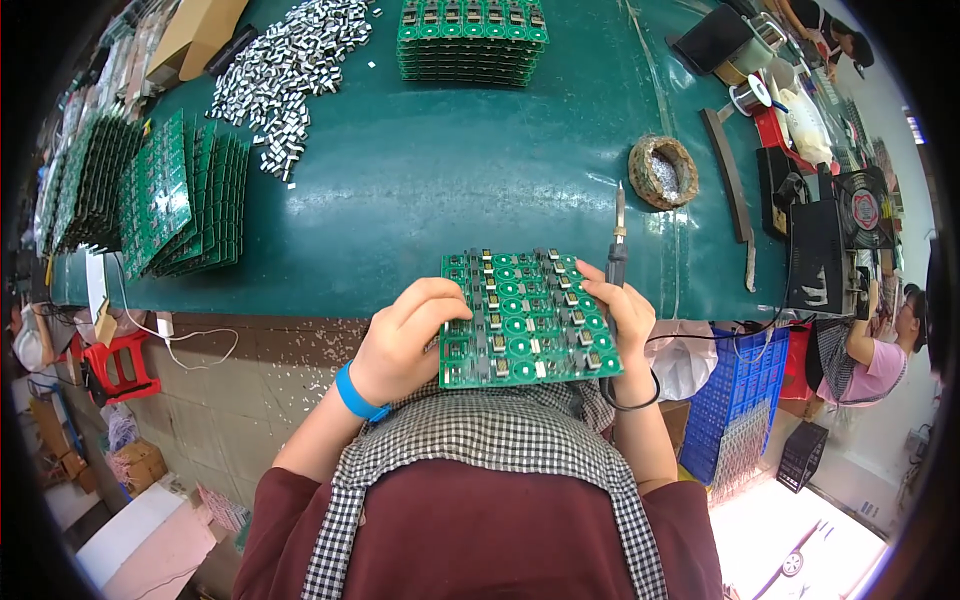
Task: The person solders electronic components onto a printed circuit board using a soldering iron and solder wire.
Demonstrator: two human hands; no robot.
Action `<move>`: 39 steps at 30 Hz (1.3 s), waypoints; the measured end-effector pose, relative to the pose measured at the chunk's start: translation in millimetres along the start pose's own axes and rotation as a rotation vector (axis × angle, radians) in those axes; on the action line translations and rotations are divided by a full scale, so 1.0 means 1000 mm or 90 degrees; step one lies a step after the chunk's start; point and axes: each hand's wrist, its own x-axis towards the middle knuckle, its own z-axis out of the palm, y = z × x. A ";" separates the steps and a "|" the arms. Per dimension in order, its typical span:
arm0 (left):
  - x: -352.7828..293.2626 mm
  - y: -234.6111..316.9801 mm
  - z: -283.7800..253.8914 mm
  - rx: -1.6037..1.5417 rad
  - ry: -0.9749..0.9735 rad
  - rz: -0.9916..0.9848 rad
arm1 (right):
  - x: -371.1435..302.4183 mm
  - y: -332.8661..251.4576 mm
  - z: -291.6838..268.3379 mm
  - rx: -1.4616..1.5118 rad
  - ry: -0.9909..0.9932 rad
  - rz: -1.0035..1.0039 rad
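A green circuit board panel [519, 325] with rows of small mounted parts is held up at the table's near edge, in front of the apron. My left hand [398, 330] grips its left edge, fingertips on the face of the panel. At the right edge, my right hand [626, 312] steadies the panel and also holds a soldering iron [618, 264]. The iron points away from me, its tip up, and its dark cable loops past my right wrist. Parts of the fingers behind the panel are hidden.
Green boards [185, 205] lean in stacks at left; another board stack [472, 60] stands at the back. Small metallic parts [290, 75] form a pile at far left. Right of the iron sit a round tip-cleaning pot [663, 172], a dark bar [728, 175], a solder spool [750, 95] and a fan [862, 208].
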 end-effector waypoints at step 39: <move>0.018 -0.003 -0.001 0.080 -0.057 -0.016 | 0.007 0.002 0.003 0.011 0.035 -0.009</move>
